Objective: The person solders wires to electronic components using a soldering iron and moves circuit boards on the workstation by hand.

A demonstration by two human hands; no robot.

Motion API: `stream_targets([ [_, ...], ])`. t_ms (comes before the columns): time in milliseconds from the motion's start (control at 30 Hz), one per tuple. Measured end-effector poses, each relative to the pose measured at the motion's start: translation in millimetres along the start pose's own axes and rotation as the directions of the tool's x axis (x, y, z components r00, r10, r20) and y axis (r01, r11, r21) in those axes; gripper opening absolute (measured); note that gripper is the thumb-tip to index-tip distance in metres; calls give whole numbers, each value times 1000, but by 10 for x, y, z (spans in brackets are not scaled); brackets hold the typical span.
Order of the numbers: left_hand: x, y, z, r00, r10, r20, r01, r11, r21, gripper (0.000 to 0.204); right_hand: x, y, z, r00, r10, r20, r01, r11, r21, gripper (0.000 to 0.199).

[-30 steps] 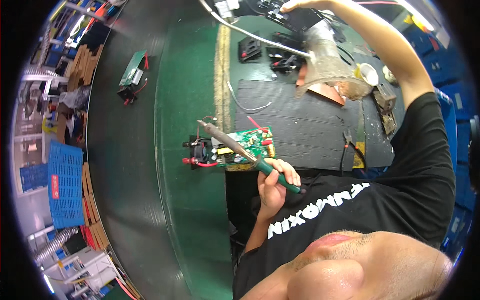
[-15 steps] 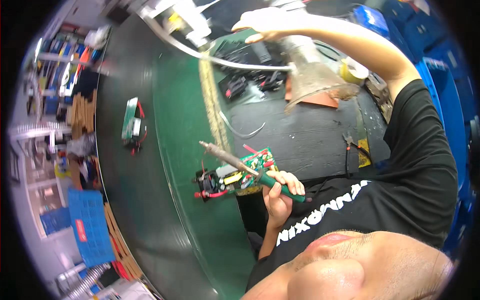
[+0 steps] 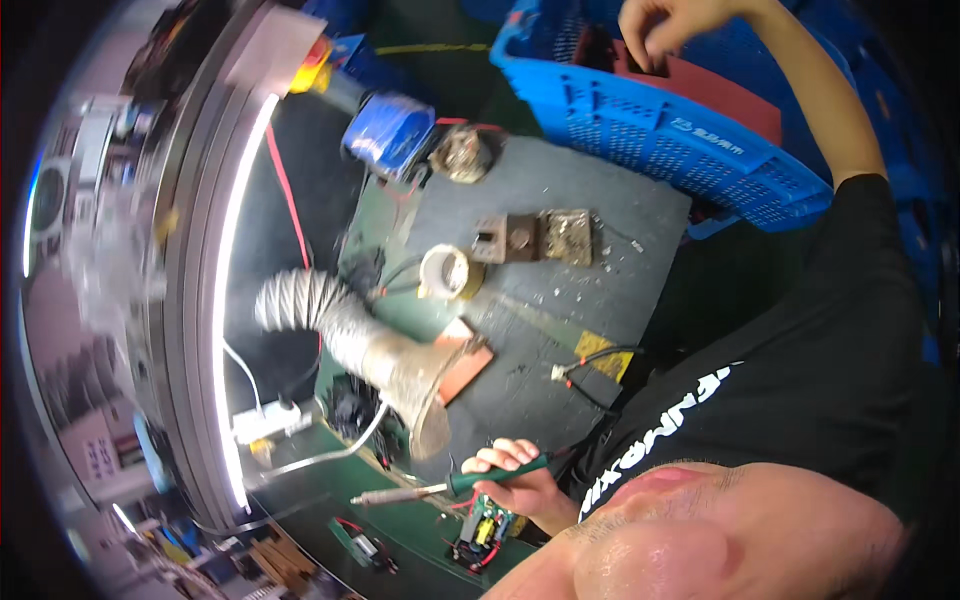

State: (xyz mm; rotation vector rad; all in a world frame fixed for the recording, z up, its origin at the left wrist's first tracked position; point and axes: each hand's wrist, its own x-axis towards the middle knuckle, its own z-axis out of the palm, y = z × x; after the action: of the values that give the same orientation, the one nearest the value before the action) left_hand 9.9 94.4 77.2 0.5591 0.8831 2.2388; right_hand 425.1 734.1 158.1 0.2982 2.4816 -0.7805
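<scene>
My left hand (image 3: 530, 494) is closed around the green handle of a soldering iron (image 3: 395, 495), whose metal barrel points left. Just below the iron lies a green circuit board (image 3: 484, 535) with red wires and a yellow part, partly covered by my hand. My right hand (image 3: 680, 22) reaches over a blue plastic crate (image 3: 640, 122) at the top right. Its fingers are curled down at a reddish-brown piece (image 3: 715, 95) inside; what they hold, if anything, is hidden.
A flexible duct with a funnel (image 3: 400, 375) hangs over an orange block (image 3: 466, 374). Around it are a solder reel (image 3: 455, 275), a brown holder (image 3: 512, 240), dark-handled cutters (image 3: 590, 362) and a blue container (image 3: 392, 132). Another board (image 3: 362, 546) lies at lower left, beyond a bright tube light (image 3: 222, 320).
My view has swung to the right. My right hand has moved from beside the funnel to the blue crate. The soldering iron remains in my left hand, over the board.
</scene>
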Motion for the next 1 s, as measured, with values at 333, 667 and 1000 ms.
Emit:
stream_targets([
  [333, 18, -220, 269, 972, 15, -236, 20, 989, 146, 28, 1726, 74, 406, 767, 306, -564, -502, 833, -230, 81],
  [667, 146, -389, 546, 936, 17, -350, 68, 971, 227, 27, 2632, 349, 665, 762, 248, -599, -410, 900, -150, 116],
  [1000, 26, -454, 561, 943, 1, -332, 59, 984, 170, 28, 2774, 320, 763, 743, 227, -630, -389, 912, -129, 90],
])
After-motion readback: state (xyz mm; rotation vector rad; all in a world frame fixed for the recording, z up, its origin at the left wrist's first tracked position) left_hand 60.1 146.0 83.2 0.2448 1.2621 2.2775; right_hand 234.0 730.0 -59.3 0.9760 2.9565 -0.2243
